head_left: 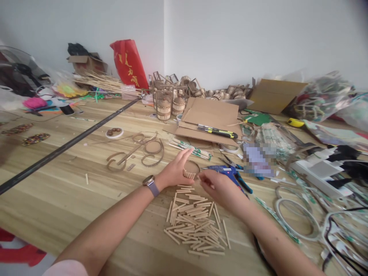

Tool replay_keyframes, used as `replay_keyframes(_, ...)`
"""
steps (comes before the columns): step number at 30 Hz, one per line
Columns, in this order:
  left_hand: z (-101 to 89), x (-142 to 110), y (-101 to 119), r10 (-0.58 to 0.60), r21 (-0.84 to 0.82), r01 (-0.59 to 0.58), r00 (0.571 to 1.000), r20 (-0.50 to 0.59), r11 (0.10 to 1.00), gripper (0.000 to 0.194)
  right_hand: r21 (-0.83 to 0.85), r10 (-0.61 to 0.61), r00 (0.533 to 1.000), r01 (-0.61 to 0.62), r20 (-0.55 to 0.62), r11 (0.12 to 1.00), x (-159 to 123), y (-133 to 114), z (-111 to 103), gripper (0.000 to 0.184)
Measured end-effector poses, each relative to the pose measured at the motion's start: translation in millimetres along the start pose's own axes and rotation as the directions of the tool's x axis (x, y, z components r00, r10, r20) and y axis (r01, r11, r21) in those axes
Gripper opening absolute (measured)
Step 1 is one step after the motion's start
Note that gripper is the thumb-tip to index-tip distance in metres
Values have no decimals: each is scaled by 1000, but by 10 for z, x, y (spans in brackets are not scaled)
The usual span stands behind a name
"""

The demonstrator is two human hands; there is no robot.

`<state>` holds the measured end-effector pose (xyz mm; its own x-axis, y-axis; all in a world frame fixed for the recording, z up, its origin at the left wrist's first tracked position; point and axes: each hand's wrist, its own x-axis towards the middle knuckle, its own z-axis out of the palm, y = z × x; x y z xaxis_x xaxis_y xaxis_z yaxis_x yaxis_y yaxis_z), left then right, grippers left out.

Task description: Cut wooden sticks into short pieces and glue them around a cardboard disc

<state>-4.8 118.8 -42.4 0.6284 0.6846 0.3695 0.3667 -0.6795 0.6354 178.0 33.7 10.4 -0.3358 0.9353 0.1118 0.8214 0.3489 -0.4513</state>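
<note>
My left hand [174, 167] is curved around the left side of a small round band [189, 174], thumb at its near edge and fingers at its far side. Short wooden sticks stand side by side along the band's near side. Close to its right edge, my right hand [215, 188] has its fingers pinched together; what they hold, if anything, is too small to make out. Many short cut wooden sticks [198, 222] lie in a loose pile just below both hands. Behind my right hand lies a blue glue gun [223, 169], partly hidden by the hand.
Pliers [231, 164] lie beyond the glue gun. Flat cardboard [208, 115] bears two utility knives [217, 132]. Finished small baskets [163, 109] stand at the back. Curled strips [152, 147] lie left, tape rolls [297, 218] and a white power strip [319, 178] right.
</note>
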Motion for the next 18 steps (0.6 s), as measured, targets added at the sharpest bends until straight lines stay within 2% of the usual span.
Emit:
replay_keyframes(3, -5, -5, 0, -6, 12, 6, 1000, 6, 1000, 118, 192, 107, 992, -91, -74, 977, 65, 143, -33, 9)
replay_keyframes(6, -12, -1, -3, -11, 14, 11, 1000, 13, 1000, 118, 262, 147, 987, -127, -60, 957, 98, 213, 22, 9)
replay_keyframes(18, -12, 12, 8, 20, 27, -19, 1000, -1, 999, 113, 134, 52, 992, -37, -114, 990, 114, 135, 162, 15)
